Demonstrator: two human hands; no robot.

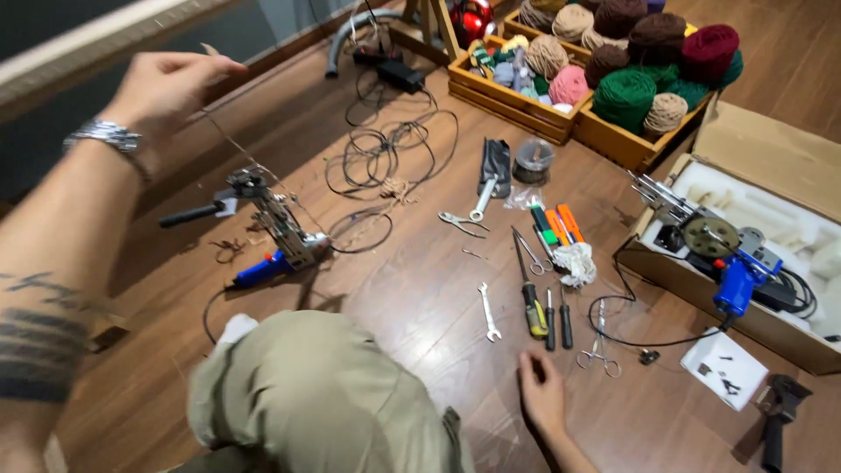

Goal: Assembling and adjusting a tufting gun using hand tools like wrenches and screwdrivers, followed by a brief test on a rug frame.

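Left hand (166, 88) raised, fingertips pinched on a thin yarn (229, 140) running down to the tufting gun (276, 223) on the floor. Right hand (543, 394) rests flat, fingers loosely spread, holding nothing. Best kept taut, pulled along its line, not sideways. Gun's long axis runs diagonally: blue handle near the knee, nose up-left.
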